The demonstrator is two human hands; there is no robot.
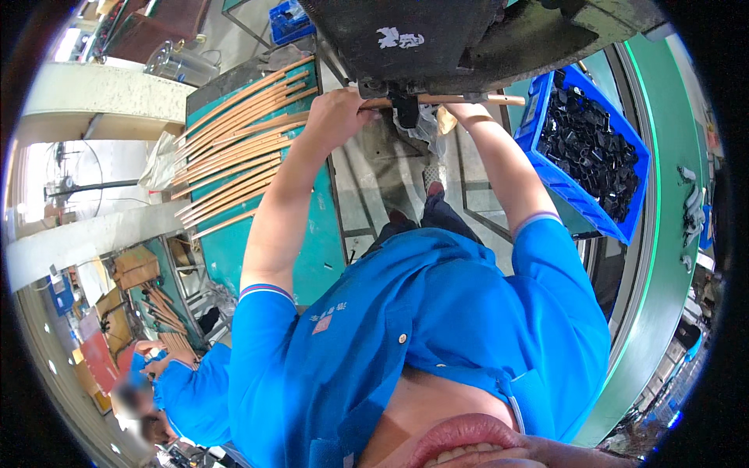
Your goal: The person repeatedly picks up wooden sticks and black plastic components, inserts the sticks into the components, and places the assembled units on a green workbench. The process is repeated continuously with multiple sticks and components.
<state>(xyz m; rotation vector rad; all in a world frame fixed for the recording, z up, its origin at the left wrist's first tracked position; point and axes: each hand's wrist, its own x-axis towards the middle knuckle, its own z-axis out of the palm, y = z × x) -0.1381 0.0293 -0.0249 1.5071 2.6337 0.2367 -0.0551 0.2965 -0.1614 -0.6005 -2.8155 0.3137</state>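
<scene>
A slim wooden stick (505, 100) lies crosswise under a dark machine head, against a black block (406, 111) on its lower edge. Around the stick's left part my left hand (334, 115) is closed, thumb near the block. Right of the block, my right hand (468, 114) is curled at the same stick, its fingers partly hidden. A small tan piece (445, 120) shows at the fingertips of that hand; I cannot tell what it is. Clear plastic (421, 129) hangs just below. Left of my left arm, several similar wooden sticks (242, 148) lie side by side on a green table.
The bulky dark machine (390, 47) overhangs both hands. At right, a blue crate (636, 191) holds many small black parts. The green table (308, 226) stands left; a pale beam (101, 90) runs beyond it. Another person in blue (199, 398) works at lower left.
</scene>
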